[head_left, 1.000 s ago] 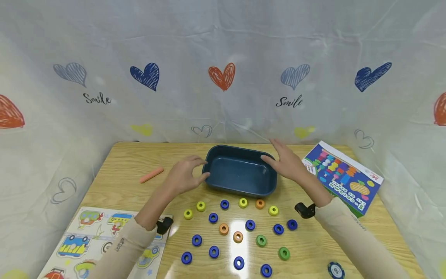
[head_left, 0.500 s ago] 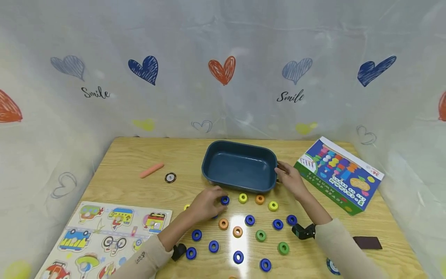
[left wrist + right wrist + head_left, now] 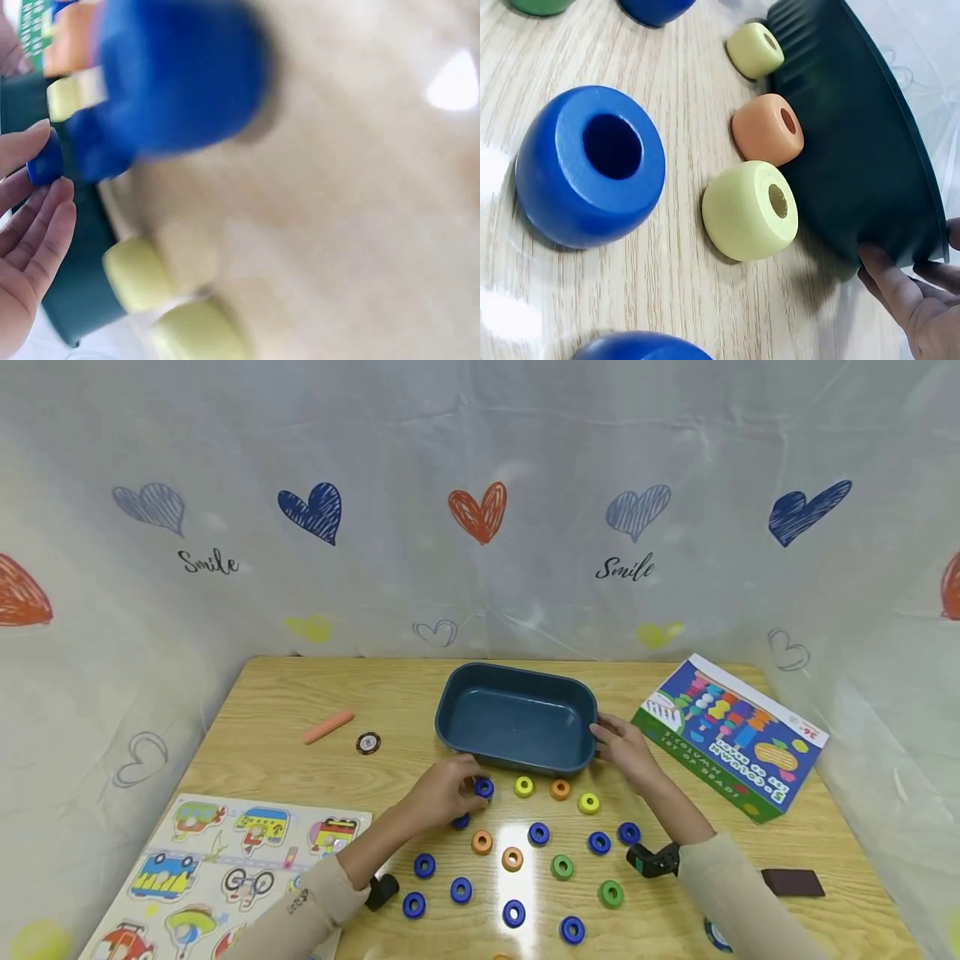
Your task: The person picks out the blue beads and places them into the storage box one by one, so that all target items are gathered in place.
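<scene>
My left hand (image 3: pixel 442 793) pinches a blue bead (image 3: pixel 46 159) between thumb and fingertips, just in front of the dark teal bin (image 3: pixel 517 764). In the left wrist view the bead sits at the fingertips beside the bin's wall. At the bin's right end, my right hand (image 3: pixel 633 758) holds the wall, with fingers against its outside in the right wrist view. The bin's floor is bare. Close to its front side lie yellow beads (image 3: pixel 750 210) and an orange bead (image 3: pixel 768 129). My left hand partly covers another blue bead (image 3: pixel 461 821).
Several blue, orange and green beads (image 3: pixel 562 867) spread across the wooden table. A picture puzzle board (image 3: pixel 202 877) lies at the left, a bead-set box (image 3: pixel 735 735) at the right. An orange stick (image 3: pixel 328 727) and a round chip (image 3: pixel 368 742) lie left of the bin.
My left hand came down from the bin's left end to a blue bead in front of it. My right hand moved from above the bin to its right end. The last half second shows little movement.
</scene>
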`<state>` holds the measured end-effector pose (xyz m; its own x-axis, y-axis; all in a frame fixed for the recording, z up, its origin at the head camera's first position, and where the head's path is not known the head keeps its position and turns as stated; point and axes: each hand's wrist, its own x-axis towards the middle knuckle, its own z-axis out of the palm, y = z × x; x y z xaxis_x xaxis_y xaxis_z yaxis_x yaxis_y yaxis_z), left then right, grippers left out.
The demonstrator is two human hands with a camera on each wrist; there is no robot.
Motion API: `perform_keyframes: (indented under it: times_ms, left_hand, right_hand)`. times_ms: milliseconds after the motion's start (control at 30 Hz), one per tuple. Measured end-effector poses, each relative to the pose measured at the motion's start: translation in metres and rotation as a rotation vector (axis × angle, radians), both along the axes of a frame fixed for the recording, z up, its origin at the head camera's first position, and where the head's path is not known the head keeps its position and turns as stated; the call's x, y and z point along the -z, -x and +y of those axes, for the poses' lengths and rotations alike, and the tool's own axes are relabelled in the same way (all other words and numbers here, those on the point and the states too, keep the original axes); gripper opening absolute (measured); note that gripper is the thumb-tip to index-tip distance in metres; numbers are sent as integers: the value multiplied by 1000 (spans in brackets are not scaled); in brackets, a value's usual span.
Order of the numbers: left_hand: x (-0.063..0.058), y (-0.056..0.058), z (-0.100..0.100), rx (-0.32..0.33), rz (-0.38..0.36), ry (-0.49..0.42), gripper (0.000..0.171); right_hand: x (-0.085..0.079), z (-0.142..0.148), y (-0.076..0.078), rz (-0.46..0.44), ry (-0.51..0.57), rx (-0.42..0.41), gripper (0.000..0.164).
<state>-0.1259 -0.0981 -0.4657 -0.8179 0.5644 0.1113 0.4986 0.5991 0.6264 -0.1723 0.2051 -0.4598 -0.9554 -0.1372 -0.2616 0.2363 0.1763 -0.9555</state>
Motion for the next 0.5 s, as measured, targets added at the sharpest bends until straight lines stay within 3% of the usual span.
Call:
perform_keyframes:
  times_ms: [233, 500]
  left_hand:
    - [-33, 21, -6, 7, 13, -99, 30]
    - [-56, 63, -7, -37, -1, -111, 31]
  right_hand:
    - [0, 0, 0, -13, 14, 4, 51]
    - [-1, -2, -1, -17, 13, 11, 51]
